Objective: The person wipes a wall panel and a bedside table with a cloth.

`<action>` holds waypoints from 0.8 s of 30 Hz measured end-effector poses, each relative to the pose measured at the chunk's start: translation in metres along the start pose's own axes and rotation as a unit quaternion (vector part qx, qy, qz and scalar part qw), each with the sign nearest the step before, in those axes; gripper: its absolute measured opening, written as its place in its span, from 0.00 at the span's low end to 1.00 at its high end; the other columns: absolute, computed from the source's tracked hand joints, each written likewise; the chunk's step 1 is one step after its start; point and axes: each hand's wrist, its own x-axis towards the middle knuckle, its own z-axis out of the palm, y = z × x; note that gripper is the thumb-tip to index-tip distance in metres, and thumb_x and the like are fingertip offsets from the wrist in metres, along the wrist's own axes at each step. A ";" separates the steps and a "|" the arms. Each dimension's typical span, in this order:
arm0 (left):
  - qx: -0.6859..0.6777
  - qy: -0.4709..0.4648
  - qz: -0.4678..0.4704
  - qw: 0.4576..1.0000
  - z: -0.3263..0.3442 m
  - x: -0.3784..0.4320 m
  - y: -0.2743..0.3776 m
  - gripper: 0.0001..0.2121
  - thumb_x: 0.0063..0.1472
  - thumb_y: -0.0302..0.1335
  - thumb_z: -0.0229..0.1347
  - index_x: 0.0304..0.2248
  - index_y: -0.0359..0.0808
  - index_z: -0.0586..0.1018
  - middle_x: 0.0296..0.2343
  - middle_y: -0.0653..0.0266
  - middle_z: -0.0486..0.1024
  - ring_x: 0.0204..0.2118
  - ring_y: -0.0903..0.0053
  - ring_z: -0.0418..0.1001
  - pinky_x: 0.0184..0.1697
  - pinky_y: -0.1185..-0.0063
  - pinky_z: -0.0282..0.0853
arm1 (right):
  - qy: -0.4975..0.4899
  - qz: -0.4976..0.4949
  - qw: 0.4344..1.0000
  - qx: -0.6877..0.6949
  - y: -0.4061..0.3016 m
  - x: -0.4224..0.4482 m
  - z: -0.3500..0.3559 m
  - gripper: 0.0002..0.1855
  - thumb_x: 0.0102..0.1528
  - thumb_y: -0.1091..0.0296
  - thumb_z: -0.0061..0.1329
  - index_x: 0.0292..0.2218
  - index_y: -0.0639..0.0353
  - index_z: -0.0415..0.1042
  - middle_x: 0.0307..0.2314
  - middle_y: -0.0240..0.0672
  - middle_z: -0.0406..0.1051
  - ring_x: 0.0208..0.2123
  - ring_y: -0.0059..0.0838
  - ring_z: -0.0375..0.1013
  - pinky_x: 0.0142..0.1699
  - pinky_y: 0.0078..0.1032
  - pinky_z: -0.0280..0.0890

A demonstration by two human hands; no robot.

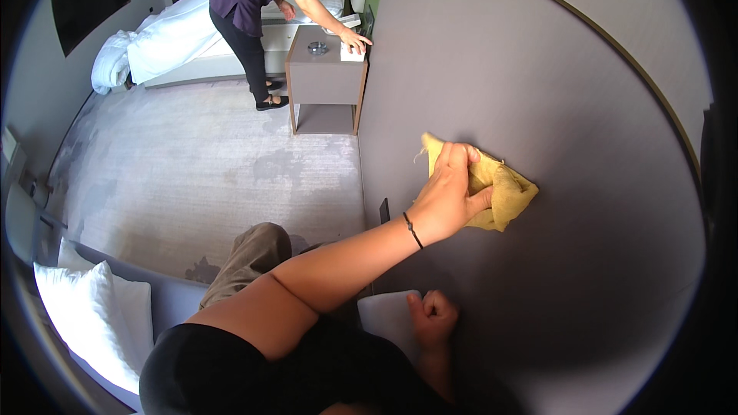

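Note:
My left hand (pixel 447 199) reaches across and is shut on a folded yellow cloth (pixel 510 199), pressed against the grey-mauve wall panel (pixel 519 92). A dark cord bracelet circles that wrist. Lower down, my right hand (pixel 435 317) is curled into a loose fist close to the panel, with its thumb towards the left. Nothing shows in it, though its palm side is partly hidden. A pale, flat padded piece (pixel 389 317) lies beside this fist, partly covered by my black top.
A co-worker (pixel 248 0) bends over a nightstand (pixel 320 83), one hand at a white box (pixel 352 53) beside a glass ashtray (pixel 317 48). Behind stands a bed with white bedding (pixel 173 40). White pillows (pixel 86 317) rest on a grey sofa (pixel 173 300). Brown trim (pixel 611 43) edges the panel.

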 end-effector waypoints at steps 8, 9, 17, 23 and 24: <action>-0.322 -0.051 -0.197 0.924 -0.001 -0.001 0.028 0.11 0.56 0.20 0.55 0.37 0.32 0.67 0.33 0.67 0.69 0.33 0.87 0.66 0.35 0.84 0.65 | -0.019 -0.007 1.000 -0.013 0.002 -0.002 -0.002 0.24 0.48 0.84 0.53 0.15 0.55 0.50 0.11 0.23 0.51 0.16 0.11 0.47 0.21 0.16 0.44; -0.323 -0.048 -0.198 0.924 -0.001 -0.003 0.030 0.11 0.56 0.20 0.55 0.37 0.32 0.67 0.33 0.67 0.69 0.33 0.87 0.66 0.35 0.84 0.65 | -0.021 -0.007 1.000 -0.014 0.002 -0.003 -0.002 0.24 0.48 0.84 0.53 0.15 0.55 0.50 0.11 0.23 0.51 0.16 0.11 0.47 0.21 0.16 0.44; -0.485 0.168 -0.038 0.857 -0.020 0.033 0.045 0.14 0.51 0.09 0.45 0.35 0.36 0.69 0.35 0.68 0.71 0.37 0.85 0.69 0.39 0.84 0.66 | -0.005 0.002 1.000 -0.013 0.003 -0.001 0.000 0.26 0.46 0.78 0.58 0.14 0.57 0.50 0.10 0.27 0.49 0.14 0.14 0.47 0.19 0.18 0.47; -0.092 0.106 0.361 0.922 0.005 0.042 0.059 0.18 0.49 0.06 0.42 0.38 0.28 0.76 0.51 0.46 0.66 0.57 0.58 0.63 0.55 0.67 0.60 | -0.051 -0.026 0.996 -0.070 0.011 0.001 -0.008 0.20 0.52 0.71 0.54 0.15 0.56 0.57 0.11 0.28 0.57 0.13 0.19 0.53 0.19 0.19 0.51; -0.066 0.088 0.352 0.930 0.006 0.037 0.059 0.18 0.49 0.07 0.43 0.39 0.28 0.77 0.52 0.46 0.65 0.57 0.58 0.61 0.57 0.67 0.57 | -0.049 -0.025 0.996 -0.069 0.014 0.000 -0.007 0.20 0.52 0.71 0.54 0.15 0.56 0.57 0.11 0.28 0.57 0.13 0.19 0.53 0.19 0.19 0.51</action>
